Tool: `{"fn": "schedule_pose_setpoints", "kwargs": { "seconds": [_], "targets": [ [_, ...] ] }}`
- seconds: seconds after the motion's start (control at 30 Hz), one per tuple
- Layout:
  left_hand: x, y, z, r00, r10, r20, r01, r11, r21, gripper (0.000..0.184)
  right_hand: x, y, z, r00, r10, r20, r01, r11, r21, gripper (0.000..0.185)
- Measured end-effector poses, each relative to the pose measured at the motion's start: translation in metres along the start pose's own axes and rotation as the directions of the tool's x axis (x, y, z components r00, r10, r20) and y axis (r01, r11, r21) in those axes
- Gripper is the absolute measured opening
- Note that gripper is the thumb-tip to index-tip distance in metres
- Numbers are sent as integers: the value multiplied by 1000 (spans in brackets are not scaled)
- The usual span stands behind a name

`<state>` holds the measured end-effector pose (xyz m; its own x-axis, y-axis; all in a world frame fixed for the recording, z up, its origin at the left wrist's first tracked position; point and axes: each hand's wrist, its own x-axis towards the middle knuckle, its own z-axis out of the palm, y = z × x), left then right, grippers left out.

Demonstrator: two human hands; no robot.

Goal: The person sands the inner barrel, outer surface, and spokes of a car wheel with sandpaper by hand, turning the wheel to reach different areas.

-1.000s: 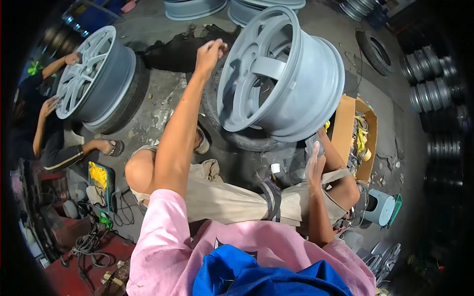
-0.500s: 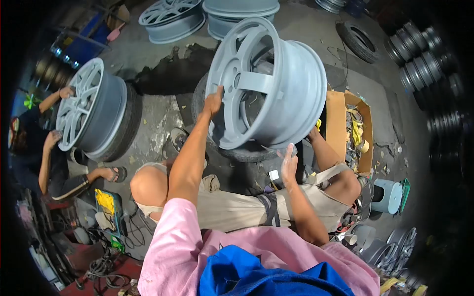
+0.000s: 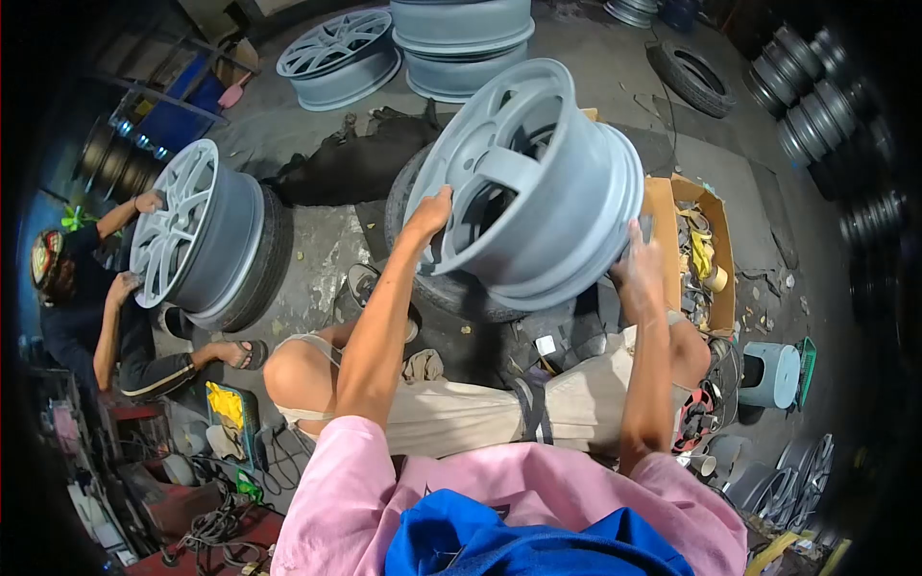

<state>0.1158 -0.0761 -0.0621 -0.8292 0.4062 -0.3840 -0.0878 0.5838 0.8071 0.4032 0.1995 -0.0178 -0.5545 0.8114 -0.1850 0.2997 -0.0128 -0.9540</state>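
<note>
Left of the frame: you have a co-worker point(image 3: 82, 317) with both hands on a grey spoked rim point(image 3: 229, 240), which leans over a tire point(image 3: 269, 278).
Top centre: you see stacked grey rims point(image 3: 464, 72), with a spoked rim point(image 3: 351, 82) just beside them.
Upper right: your view takes in a loose tire point(image 3: 684, 79) and piled metal rims point(image 3: 816, 125).
Right of centre: you have an open cardboard box point(image 3: 658, 216) holding yellow material point(image 3: 703, 252).
Lower right: you see a pale blue stool point(image 3: 780, 372).
Lower left: you have tangled cable point(image 3: 219, 526).

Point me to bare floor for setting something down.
Bare floor shows between the co-worker's tyre and your left knee, and between the stacked rims and loose tyre. Crowded: around the cables, inside the cardboard box.
</note>
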Motion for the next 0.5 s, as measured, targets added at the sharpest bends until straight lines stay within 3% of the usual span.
{"fn": "schedule_pose_setpoints", "kwargs": {
  "seconds": [0.03,0.1,0.17,0.2,0.23,0.27,0.3,0.37,0.4,0.47,0.5],
  "targets": [
    [-2,-1,-6,1000,-13,22,15,994,-105,82,6,-18,7,999,-42,5,42,999,-34,50],
    [-2,-5,-17,998,-51,29,54,994,-96,85,15,-33,22,995,-99,10,99,987,-130,49],
    [-6,-7,-25,979,-184,83,200,935,-293,85,9,-42,30,988,-156,13,154,959,-236,48],
    [-1,-21,-32,978,-111,175,167,920,-354,85,-5,-52,38,962,-271,-37,244,912,-329,44],
    [7,-34,-34,978,-113,173,169,918,-358,85,-23,-67,50,919,-389,-72,326,847,-420,41],
    [17,-46,-34,978,-92,189,167,885,-434,84,-52,-91,66,744,-648,-166,575,746,-336,34],
    [21,-54,-33,976,-71,206,169,845,-508,84,-68,-90,79,745,-648,-160,575,744,-340,34],
    [-31,2,-32,984,-153,92,178,886,-428,83,-86,-88,97,415,-900,130,735,248,-632,37],
    [-25,-8,-28,985,-114,128,163,856,-491,86,-86,-83,106,417,-899,137,734,243,-635,37],
    [-16,-16,-25,985,-71,157,148,814,-562,89,-73,-72,123,373,-844,384,801,83,-593,43],
    [-16,-16,-27,991,-64,115,116,838,-534,89,-56,-83,125,395,-839,374,766,76,-639,45]
  ]
}}
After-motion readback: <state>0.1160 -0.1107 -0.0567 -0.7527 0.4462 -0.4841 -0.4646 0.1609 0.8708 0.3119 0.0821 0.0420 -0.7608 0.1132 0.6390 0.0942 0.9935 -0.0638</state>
